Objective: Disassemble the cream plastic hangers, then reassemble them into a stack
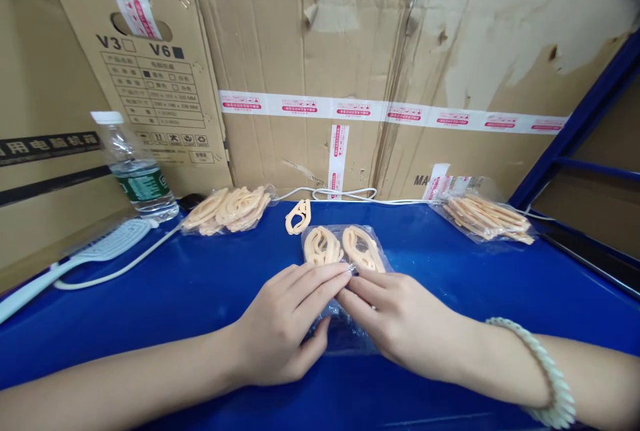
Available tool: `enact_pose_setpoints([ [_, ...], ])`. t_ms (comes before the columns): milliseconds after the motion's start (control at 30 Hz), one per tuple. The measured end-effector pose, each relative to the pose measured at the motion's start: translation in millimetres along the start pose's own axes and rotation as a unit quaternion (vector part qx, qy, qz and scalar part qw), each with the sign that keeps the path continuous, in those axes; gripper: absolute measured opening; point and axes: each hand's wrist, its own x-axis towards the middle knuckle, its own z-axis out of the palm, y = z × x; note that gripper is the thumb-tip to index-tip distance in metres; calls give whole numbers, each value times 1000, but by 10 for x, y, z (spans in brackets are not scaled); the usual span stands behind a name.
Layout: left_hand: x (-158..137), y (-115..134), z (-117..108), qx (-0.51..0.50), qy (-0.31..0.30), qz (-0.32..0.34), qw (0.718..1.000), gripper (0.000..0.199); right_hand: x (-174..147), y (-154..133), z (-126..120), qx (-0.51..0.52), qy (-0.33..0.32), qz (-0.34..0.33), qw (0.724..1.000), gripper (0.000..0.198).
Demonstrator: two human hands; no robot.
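A clear plastic bag [345, 344] lies on the blue table in front of me, with two beige folding hangers [323, 244] showing through its far half. My left hand [293, 321] is closed at the bag's middle, its fingers held together over the plastic and its thumb lower down. From the other side my right hand [390, 314], below a pale beaded bracelet [543, 364], grips the bag with bent fingers. The fingertips of both hands meet over a crumpled bit of the plastic. One loose beige hanger [299, 217] lies just beyond the bag.
Bagged beige hangers lie in a left pile [230, 209] and a right pile [487, 217]. At left are a water bottle [137, 174] and a pale hairbrush [113, 241]. A white cable [330, 193] runs along the back, before cardboard [310, 51]. A dark flat object [590, 261] sits far right.
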Motion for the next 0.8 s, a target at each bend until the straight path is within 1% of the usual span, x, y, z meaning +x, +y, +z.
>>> enact_pose_setpoints([
  [33,-2,-4,4,0,4,1,1000,51,29,24,-101,62,22,2,998,22],
  [67,-4,-8,8,0,7,2,1000,50,75,68,-192,125,55,17,990,21],
  [133,-7,-15,15,0,5,3,1000,50,220,229,-295,222,118,82,965,19],
  [167,-7,-16,18,-2,-1,1,1000,50,316,346,-290,236,122,105,958,17],
  [200,-8,-16,19,-3,-8,0,1000,50,421,483,-245,224,117,113,961,15],
  [233,-9,-15,20,-4,-15,0,1000,51,531,634,-166,189,109,108,970,17],
  [300,-12,-10,18,-5,-18,8,1000,50,747,939,65,90,42,91,991,28],
  [333,-14,-8,17,-5,-17,13,1000,49,846,1076,196,42,-13,68,997,35],
  [367,-15,-7,16,-5,-16,16,1000,49,938,1193,327,6,-67,39,997,43],
  [433,-17,-9,14,-5,-13,19,1000,48,1097,1358,569,-2,-107,10,994,53],
  [500,-13,-13,9,-6,-12,25,1000,48,1226,1438,764,-6,-130,-4,991,57],
  [567,-4,-15,1,-8,-14,34,999,47,1329,1470,903,-7,-146,-8,989,56],
  [667,14,-13,-13,-11,-16,40,999,46,1432,1511,996,-8,-154,1,988,39],
  [733,21,-12,-18,-12,-15,40,999,46,1447,1553,972,1,-150,5,989,28],
  [800,20,-14,-17,-15,-15,40,999,46,1396,1594,885,21,-142,4,990,23],
])
